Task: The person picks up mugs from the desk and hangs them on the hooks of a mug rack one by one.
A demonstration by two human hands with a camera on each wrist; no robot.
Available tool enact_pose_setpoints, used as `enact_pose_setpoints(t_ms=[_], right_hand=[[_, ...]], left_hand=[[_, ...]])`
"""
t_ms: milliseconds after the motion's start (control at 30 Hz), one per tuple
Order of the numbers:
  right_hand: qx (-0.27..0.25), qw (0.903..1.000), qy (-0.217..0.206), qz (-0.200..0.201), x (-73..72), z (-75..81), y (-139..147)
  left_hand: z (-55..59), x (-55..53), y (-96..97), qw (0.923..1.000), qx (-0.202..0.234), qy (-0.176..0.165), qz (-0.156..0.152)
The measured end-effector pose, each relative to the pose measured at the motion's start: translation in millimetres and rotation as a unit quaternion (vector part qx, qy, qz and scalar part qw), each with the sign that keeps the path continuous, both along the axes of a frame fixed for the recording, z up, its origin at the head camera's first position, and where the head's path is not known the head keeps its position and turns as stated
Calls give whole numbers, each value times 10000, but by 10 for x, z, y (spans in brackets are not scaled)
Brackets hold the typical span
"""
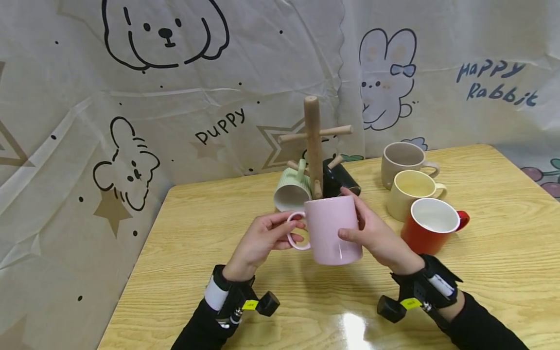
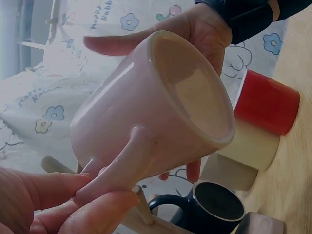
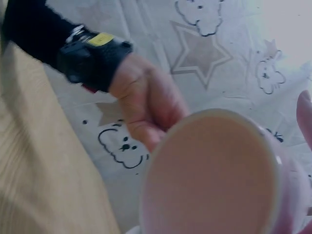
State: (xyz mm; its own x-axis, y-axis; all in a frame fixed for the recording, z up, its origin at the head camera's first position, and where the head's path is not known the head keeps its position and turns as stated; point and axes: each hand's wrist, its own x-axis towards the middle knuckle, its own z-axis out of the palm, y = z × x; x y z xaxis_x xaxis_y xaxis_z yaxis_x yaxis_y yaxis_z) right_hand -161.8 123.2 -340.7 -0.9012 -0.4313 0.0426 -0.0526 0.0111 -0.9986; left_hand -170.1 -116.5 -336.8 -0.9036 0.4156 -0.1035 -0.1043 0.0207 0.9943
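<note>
A glossy pink mug (image 1: pixel 333 233) is held up by both hands in front of the wooden mug tree (image 1: pixel 312 131), covering its lower part in the head view. My left hand (image 1: pixel 261 237) pinches the mug's handle (image 2: pixel 127 163) between thumb and fingers. From the other side, my right hand (image 1: pixel 381 237) grips the mug's body, its thumb (image 1: pixel 352 236) across the near side. The left wrist view shows the mug's underside (image 2: pixel 195 92). Behind it, a ribbed green mug (image 1: pixel 286 184) and a black mug (image 1: pixel 337 177) are at the lower pegs, both tilted.
On the right of the wooden table (image 1: pixel 175 272), a grey mug (image 1: pixel 395 167), a yellow mug (image 1: pixel 404 197) and a red mug (image 1: pixel 422 231) stand close together in a row. The tree's upper pegs (image 1: pixel 337 130) stick out bare. A printed cloth (image 1: pixel 210 58) hangs behind the table.
</note>
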Motion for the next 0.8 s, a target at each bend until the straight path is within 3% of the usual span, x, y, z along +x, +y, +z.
enact_pose_setpoints(t_ms=[233,567,800], right_hand=[[375,9967,-464,-559,-18,-93,-129],[36,9965,-662,-500,-41,-193,-144],[-411,9950,-566,-712,23,-126,-153]], left_hand=[[-35,4,49,9995,-282,97,41],[-86,-30,53,9979,-578,273,42],[19,-59,-88,9962,-788,373,52]])
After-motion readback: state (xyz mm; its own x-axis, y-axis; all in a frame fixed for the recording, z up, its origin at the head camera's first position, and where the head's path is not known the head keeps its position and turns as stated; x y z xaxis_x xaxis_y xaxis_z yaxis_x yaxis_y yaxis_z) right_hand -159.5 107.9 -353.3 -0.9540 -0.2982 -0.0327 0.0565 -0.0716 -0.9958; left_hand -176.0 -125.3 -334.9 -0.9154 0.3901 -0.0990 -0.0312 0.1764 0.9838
